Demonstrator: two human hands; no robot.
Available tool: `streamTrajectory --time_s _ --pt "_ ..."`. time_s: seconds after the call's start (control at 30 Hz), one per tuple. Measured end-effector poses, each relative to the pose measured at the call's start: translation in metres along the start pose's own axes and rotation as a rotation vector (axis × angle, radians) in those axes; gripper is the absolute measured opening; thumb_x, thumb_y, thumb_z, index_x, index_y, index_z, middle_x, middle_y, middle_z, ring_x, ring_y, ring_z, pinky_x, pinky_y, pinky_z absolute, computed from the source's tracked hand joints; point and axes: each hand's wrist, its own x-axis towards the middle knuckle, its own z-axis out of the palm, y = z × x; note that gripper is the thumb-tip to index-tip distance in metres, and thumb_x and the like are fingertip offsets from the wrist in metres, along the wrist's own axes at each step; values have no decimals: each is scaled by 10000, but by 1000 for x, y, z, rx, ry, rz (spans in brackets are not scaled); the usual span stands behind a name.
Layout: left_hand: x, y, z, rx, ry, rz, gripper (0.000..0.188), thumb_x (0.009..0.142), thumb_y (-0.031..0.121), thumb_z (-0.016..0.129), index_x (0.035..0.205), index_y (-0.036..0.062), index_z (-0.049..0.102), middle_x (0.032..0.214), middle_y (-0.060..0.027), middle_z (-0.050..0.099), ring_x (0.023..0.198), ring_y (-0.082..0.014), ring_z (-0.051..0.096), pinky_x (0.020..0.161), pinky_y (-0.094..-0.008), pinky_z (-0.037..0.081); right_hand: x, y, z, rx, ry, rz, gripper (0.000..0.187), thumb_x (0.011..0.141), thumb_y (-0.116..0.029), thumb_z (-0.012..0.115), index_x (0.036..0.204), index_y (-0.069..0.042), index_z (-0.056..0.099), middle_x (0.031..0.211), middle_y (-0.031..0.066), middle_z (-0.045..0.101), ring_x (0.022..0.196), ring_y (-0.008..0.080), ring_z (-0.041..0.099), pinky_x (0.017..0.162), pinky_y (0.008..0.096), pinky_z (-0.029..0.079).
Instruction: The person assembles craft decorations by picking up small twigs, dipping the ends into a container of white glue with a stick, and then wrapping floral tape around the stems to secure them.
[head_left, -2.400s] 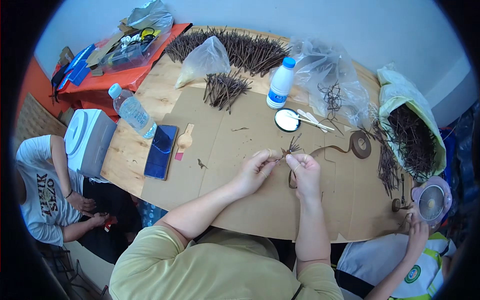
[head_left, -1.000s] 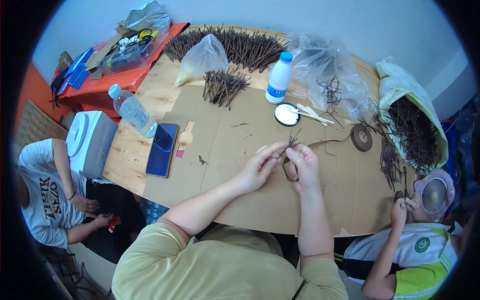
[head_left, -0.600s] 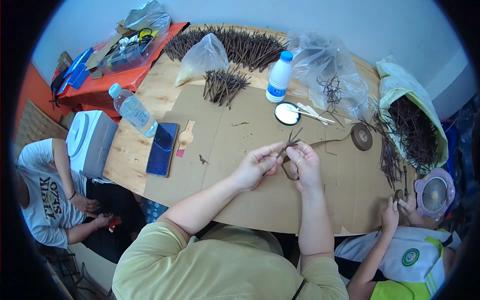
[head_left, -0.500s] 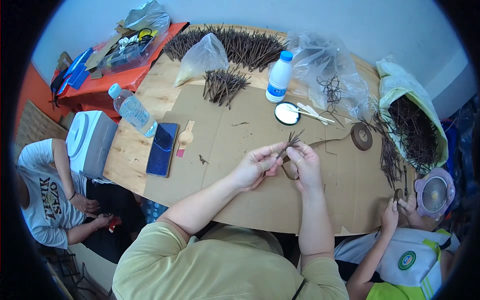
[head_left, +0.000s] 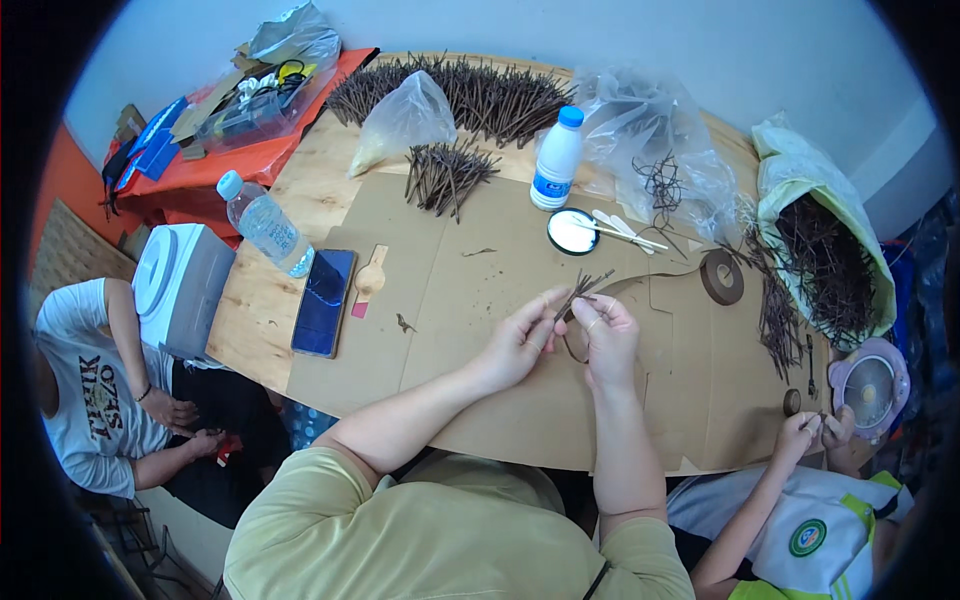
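Above the cardboard sheet (head_left: 450, 290), my left hand (head_left: 525, 340) pinches a small bunch of thin brown stems (head_left: 580, 285), their forked tips fanning up and to the right. Close beside it, my right hand (head_left: 610, 335) is closed at the base of the same bunch, fingers pressed on a brown strip of tape (head_left: 650, 278). This strip runs off to the tape roll (head_left: 722, 277) lying on the right, and a short loop of it hangs between my hands. My fingers hide where the tape meets the stems.
Beyond my hands are a black-rimmed dish of white paste (head_left: 573, 232) with sticks across it, a white bottle (head_left: 557, 160) and stem piles (head_left: 450, 178). A phone (head_left: 323, 303) and water bottle (head_left: 265, 225) lie left. People sit both sides; a fan (head_left: 868, 390) stands right.
My hands have shifted slightly, still holding the stems and tape. At right, the co-worker's hands have moved down and right, and a small dark roll now stands apart from them on the table.
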Motion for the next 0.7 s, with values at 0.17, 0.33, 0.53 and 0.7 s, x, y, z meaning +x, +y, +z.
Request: streamTrajectory --time_s 0.17,0.33,0.53,0.7 --pt "2 -2 0 -70 0 -8 370 931 42 404 1302 52 412 830 9 516 667 -47 439 606 -167 382 0 5 0 -91 22 -82 96 810 -23 619 891 29 614 794 42 632 690 61 564 624 182 442" --pt "4 1 -2 -503 -11 -182 404 903 22 450 1303 54 401 772 3 495 629 -59 407 559 -170 339 1 7 -3 -92 23 -44 124 815 -30 615 920 35 610 806 39 631 695 58 562 624 181 438" --pt "4 -3 -4 -819 -104 -248 413 901 31 462 1306 57 388 723 -10 467 623 -70 404 546 -180 340 0 6 -1 27 22 31 99 825 -44 604 905 13 590 782 27 612 646 54 540 587 173 423" --pt "6 -3 -7 -682 -122 -224 408 894 29 480 1295 56 405 769 -22 516 643 -73 448 567 -189 374 2 4 -5 38 0 71 71 830 -51 600 869 2 574 752 23 594 613 57 529 554 177 420"
